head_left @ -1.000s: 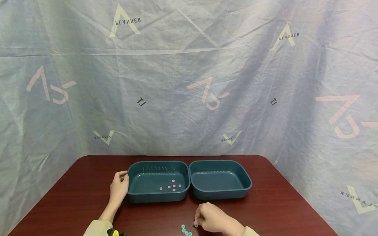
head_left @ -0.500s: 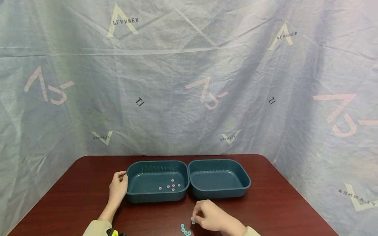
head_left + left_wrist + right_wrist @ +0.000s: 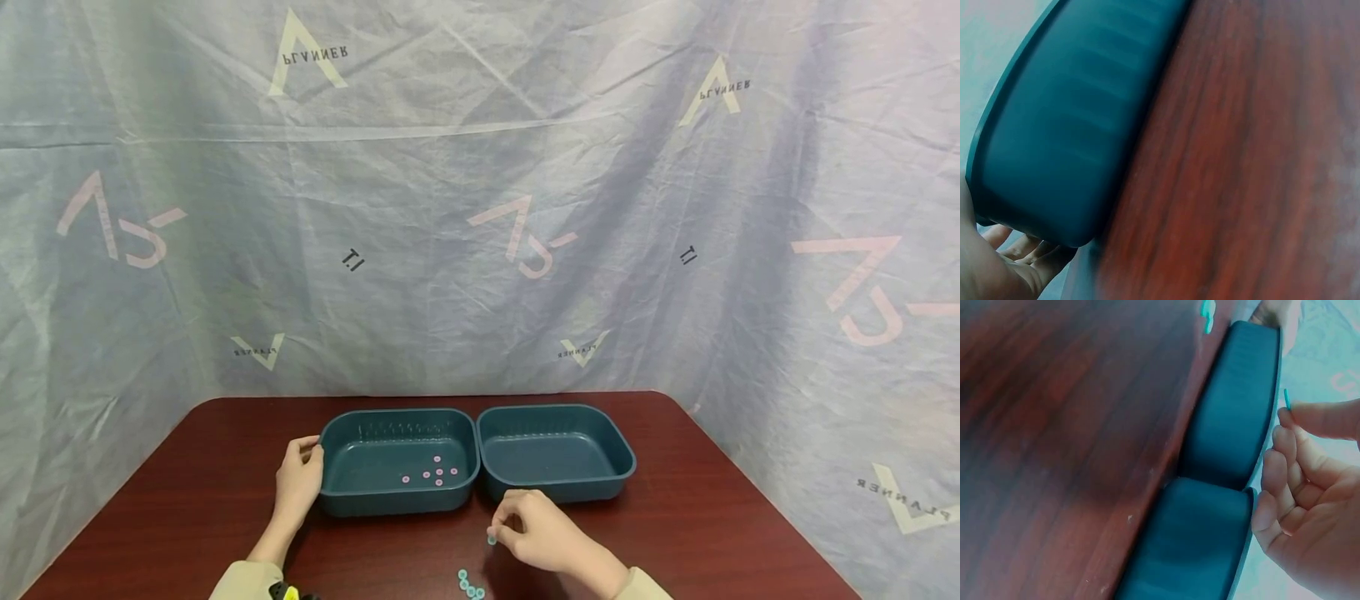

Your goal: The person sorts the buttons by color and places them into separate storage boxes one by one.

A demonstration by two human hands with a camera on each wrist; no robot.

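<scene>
My right hand (image 3: 538, 531) pinches a small teal button (image 3: 491, 540) between thumb and fingertips, raised above the table in front of the right tub. In the right wrist view the button (image 3: 1287, 399) shows edge-on as a thin disc. My left hand (image 3: 298, 479) holds the left end of the left dark teal tub (image 3: 397, 503), its fingers at the outer end wall. Several pink buttons (image 3: 439, 472) lie on that tub's floor. The right tub (image 3: 558, 492) stands beside it, with no button showing inside. Several more teal buttons (image 3: 471, 592) lie near the table's front edge.
Both tubs stand side by side on a dark red wood-grain table (image 3: 390, 550), their near ends touching or almost so. A pale printed cloth (image 3: 420, 317) hangs behind the table and along both sides.
My right hand has lifted the teal button off the table and moved forward toward the right tub. The left hand stays at the left tub's end. The head view has shifted slightly.
</scene>
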